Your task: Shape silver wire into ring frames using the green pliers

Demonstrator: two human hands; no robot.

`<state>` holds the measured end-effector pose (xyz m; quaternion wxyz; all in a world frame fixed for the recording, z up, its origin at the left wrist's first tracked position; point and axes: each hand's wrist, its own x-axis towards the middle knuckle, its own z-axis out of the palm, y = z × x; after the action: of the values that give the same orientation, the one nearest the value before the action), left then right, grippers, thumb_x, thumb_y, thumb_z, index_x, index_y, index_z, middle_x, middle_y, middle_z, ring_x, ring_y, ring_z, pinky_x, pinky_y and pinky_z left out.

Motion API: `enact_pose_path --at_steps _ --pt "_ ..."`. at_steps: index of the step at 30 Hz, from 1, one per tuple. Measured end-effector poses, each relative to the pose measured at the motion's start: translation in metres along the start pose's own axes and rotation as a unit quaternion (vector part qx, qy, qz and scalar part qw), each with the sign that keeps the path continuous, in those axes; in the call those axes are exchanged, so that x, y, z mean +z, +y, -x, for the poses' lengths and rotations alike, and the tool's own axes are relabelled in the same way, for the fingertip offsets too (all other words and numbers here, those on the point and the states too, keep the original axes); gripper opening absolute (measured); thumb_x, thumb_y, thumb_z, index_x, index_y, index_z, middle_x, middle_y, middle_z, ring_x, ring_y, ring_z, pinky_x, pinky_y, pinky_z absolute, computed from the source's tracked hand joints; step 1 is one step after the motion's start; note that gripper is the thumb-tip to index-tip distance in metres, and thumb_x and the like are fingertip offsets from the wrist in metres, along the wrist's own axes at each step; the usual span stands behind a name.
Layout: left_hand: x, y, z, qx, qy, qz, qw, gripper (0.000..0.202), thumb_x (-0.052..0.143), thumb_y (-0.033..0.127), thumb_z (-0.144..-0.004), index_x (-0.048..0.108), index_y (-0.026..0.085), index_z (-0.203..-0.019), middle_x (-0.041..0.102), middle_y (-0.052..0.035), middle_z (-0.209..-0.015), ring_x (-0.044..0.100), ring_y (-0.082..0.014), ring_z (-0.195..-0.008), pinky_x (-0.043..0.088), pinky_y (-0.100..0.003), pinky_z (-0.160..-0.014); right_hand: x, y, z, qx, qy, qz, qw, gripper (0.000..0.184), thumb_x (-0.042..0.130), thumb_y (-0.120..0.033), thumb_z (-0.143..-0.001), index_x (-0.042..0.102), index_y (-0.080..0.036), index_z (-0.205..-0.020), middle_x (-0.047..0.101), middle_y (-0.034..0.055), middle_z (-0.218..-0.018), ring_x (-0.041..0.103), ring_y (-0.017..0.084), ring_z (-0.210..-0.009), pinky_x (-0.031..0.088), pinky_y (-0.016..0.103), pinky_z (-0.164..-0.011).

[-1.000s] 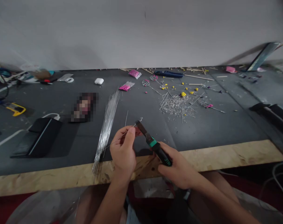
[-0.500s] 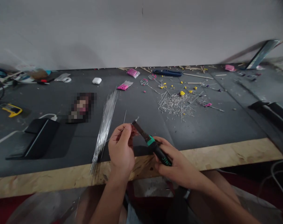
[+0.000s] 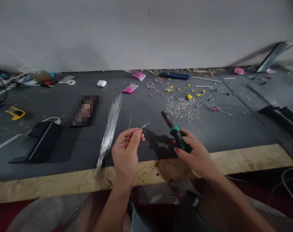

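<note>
My left hand (image 3: 126, 150) pinches a thin silver wire (image 3: 139, 128) between thumb and fingers, its curled tip pointing up and right. My right hand (image 3: 197, 155) is wrapped round the black and green handles of a pair of pliers (image 3: 173, 130), whose jaws point up and left, clear of the wire. Both hands hover above the near edge of the dark mat (image 3: 146, 106). A bundle of long straight wires (image 3: 110, 126) lies on the mat just left of my left hand.
A heap of cut wire bits (image 3: 182, 109) with yellow and pink beads lies beyond the pliers. Pink bead bags (image 3: 130, 89), blue pliers (image 3: 174, 76) and a white earbud case (image 3: 101, 83) sit farther back. A black device (image 3: 37, 141) with a white cable lies left. The wooden table edge (image 3: 233, 161) runs near me.
The pliers have come off the wire tip and moved right and away with my right hand. My left hand stays in place, still holding the wire.
</note>
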<state>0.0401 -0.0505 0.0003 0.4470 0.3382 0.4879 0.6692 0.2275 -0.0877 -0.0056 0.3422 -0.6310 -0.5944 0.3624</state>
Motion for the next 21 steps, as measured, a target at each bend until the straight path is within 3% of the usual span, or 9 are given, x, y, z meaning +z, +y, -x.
enact_pose_path --at_steps 8,11,15,17,21 --pt "-0.006 -0.005 0.003 -0.028 -0.075 0.040 0.996 0.009 0.068 0.023 -0.075 0.066 0.021 -0.083 0.068 -0.0008 -0.073 0.063 -0.0119 -0.066 0.054 -0.026 -0.064 -0.005 0.024 -0.018 0.003 0.048 0.158 0.986 0.018 0.058 -0.026 -0.073 0.066 -0.021 -0.088 0.051 0.0112 -0.130 0.044 0.031 -0.121 0.031 0.049 -0.098" --pt "-0.005 -0.007 0.007 -0.050 -0.103 0.053 0.992 0.008 0.067 0.023 -0.075 0.067 0.020 -0.083 0.068 -0.0013 -0.074 0.064 -0.0122 -0.068 0.054 -0.027 -0.066 -0.003 0.028 -0.020 -0.008 0.059 0.158 0.986 0.029 0.062 -0.028 -0.071 0.064 -0.019 -0.098 0.052 0.0124 -0.130 0.044 0.030 -0.119 0.032 0.049 -0.097" --pt "-0.004 -0.008 0.010 -0.071 -0.141 0.036 0.987 0.008 0.067 0.025 -0.075 0.068 0.020 -0.082 0.069 -0.0014 -0.073 0.064 -0.0118 -0.068 0.053 -0.026 -0.067 -0.003 0.018 -0.017 -0.025 0.129 0.048 0.990 0.026 0.059 -0.032 -0.076 0.062 -0.021 -0.099 0.058 0.0085 -0.119 0.051 0.024 -0.109 0.036 0.041 -0.093" --pt "-0.004 -0.007 0.011 -0.071 -0.169 -0.014 0.983 0.008 0.068 0.026 -0.075 0.068 0.021 -0.081 0.068 -0.0016 -0.073 0.063 -0.0121 -0.067 0.052 -0.025 -0.065 -0.004 0.009 -0.015 0.001 0.144 -0.065 0.987 0.023 0.054 -0.037 -0.082 0.061 -0.022 -0.097 0.062 0.0059 -0.105 0.056 0.019 -0.094 0.042 0.035 -0.081" --pt "-0.008 -0.004 0.011 -0.011 -0.274 -0.135 0.952 0.006 0.067 0.023 -0.075 0.070 0.022 -0.079 0.068 -0.0027 -0.081 0.062 -0.0134 -0.075 0.050 -0.025 -0.070 -0.003 -0.007 -0.011 0.062 -0.009 -0.271 0.960 0.028 0.049 -0.044 -0.085 0.061 -0.021 -0.093 0.062 0.0024 -0.081 0.052 0.012 -0.065 0.039 0.025 -0.056"
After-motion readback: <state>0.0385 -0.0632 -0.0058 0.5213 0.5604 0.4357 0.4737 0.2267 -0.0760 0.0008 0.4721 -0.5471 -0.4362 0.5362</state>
